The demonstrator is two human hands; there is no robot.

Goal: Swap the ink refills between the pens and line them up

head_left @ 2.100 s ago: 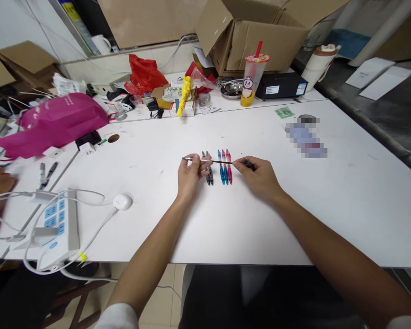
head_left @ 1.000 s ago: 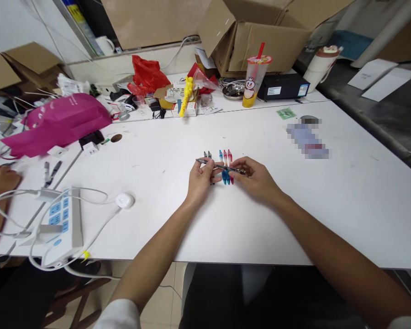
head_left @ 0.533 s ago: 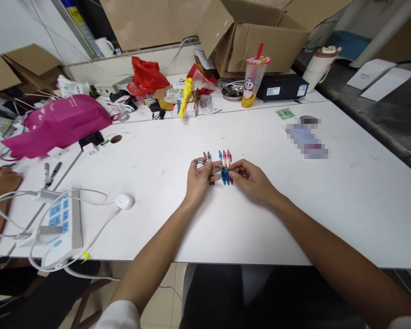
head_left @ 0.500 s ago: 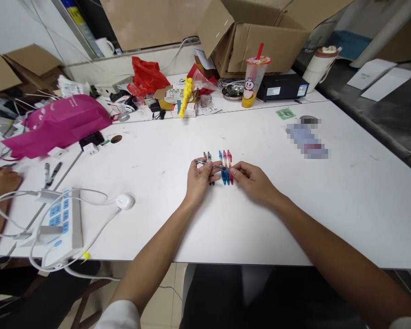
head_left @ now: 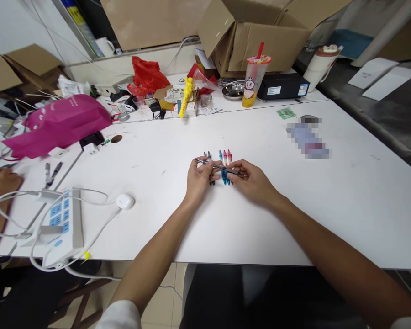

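A slim dark pen (head_left: pixel 220 167) spans both hands above the table, tilted slightly down to the right. My left hand (head_left: pixel 197 180) pinches it near its left end. At the other end, my right hand (head_left: pixel 251 180) has thumb and fingers closed on it; whether it is one piece I cannot tell. Under and between the hands, several pens lie side by side: black pens (head_left: pixel 209 156) partly covered by my left hand, then a blue pen (head_left: pixel 223 177) and red-tipped pens (head_left: pixel 229 155), whose lower ends are partly hidden by my right hand.
A white power strip (head_left: pixel 74 224) with cables and a round white charger (head_left: pixel 124 201) are at left, near another person's hand (head_left: pixel 2 183). Along the back stand a drink cup (head_left: pixel 255 84), a yellow toy (head_left: pixel 186 98) and a cardboard box (head_left: pixel 260 45). A pink bag (head_left: pixel 65 119) lies back left.
My right hand's fingers have shifted along the pen, and more of its dark right end now shows across them. My left hand keeps its hold in nearly the same place.
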